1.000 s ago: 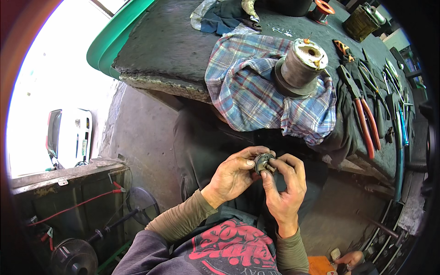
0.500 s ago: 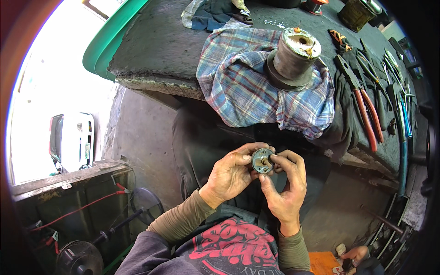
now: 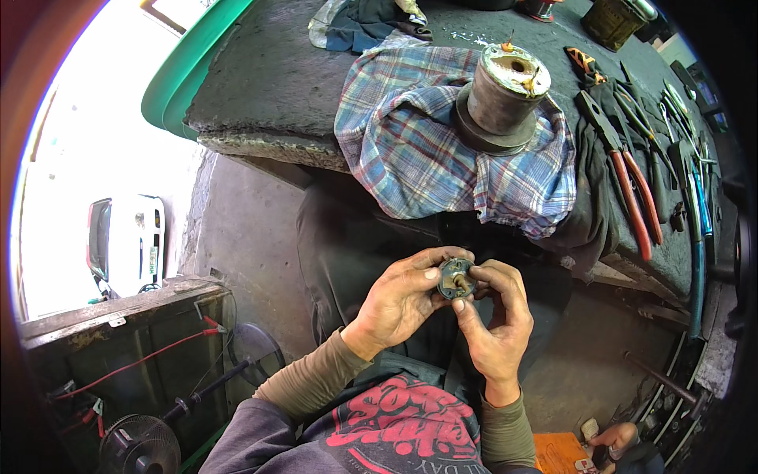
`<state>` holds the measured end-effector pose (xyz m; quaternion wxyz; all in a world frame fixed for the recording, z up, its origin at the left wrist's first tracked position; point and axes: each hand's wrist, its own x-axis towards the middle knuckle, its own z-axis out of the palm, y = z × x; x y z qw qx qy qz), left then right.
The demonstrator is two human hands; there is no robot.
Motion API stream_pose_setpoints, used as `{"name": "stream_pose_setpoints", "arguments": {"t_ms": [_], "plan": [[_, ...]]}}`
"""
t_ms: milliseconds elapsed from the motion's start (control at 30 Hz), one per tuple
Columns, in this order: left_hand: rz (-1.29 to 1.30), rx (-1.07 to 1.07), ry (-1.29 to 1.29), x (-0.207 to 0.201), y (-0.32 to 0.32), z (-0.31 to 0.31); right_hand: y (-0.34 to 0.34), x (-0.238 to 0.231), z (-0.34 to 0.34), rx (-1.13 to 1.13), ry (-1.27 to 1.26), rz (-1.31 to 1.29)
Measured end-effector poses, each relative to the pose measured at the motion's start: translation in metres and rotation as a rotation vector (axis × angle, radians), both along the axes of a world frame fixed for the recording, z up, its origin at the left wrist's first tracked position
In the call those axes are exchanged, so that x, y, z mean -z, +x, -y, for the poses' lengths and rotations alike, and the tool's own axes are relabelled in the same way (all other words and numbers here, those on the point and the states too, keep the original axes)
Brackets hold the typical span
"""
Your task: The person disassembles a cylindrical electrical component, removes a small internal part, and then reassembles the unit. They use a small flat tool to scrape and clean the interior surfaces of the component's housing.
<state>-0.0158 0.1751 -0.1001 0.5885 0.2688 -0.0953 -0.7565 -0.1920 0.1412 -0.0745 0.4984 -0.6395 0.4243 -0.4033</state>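
Observation:
Between my two hands, above my lap, is a small round dark metal part (image 3: pixel 455 280) with a brass-coloured stud at its centre and small holes near its rim. My left hand (image 3: pixel 401 295) grips its left edge between thumb and fingers. From the other side, the thumb and fingertips of my right hand (image 3: pixel 499 314) pinch the right edge. The back of the part is hidden by my fingers. Beyond my hands, a worn metal cylinder (image 3: pixel 505 99) with a central hole and a flanged base stands on a blue plaid cloth (image 3: pixel 403 130) at the table's edge.
Red-handled pliers (image 3: pixel 629 182) and several other hand tools lie on the right of the dark workbench (image 3: pixel 268 87). A green basin (image 3: pixel 170 91) sits beyond its left corner. A fan (image 3: pixel 140 446) is at lower left; another person's hand (image 3: pixel 618 437) shows at lower right.
The round part has shifted slightly to the right and turned a little in my fingers. Both hands keep hold of it.

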Motion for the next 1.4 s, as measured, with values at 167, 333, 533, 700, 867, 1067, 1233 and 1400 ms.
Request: {"name": "stream_pose_setpoints", "arguments": {"t_ms": [167, 333, 533, 700, 867, 1067, 1233, 1400], "plan": [[0.158, 0.039, -0.001, -0.006, 0.003, 0.0, 0.003, 0.0, -0.002, 0.027, -0.022, -0.035], [0.192, 0.04, 0.029, -0.011, 0.006, 0.0, 0.006, -0.001, -0.005, 0.047, 0.133, 0.029], [0.24, 0.047, 0.03, -0.016, 0.005, -0.002, 0.007, 0.0, -0.005, 0.066, 0.277, 0.133], [0.221, 0.092, 0.05, -0.021, 0.012, -0.002, 0.005, 0.006, -0.005, 0.079, 0.321, 0.184], [0.705, 0.094, -0.035, -0.024, 0.012, -0.002, 0.005, 0.006, -0.005, 0.074, 0.385, 0.226], [0.872, 0.092, -0.095, -0.029, 0.013, -0.002, 0.007, 0.004, -0.006, 0.085, 0.454, 0.238], [0.981, 0.053, -0.157, -0.028, 0.013, -0.002, 0.006, 0.006, -0.005, 0.085, 0.495, 0.3], [1.007, 0.027, -0.199, -0.029, 0.011, -0.002, 0.008, 0.005, -0.002, 0.103, 0.432, 0.237]]}}
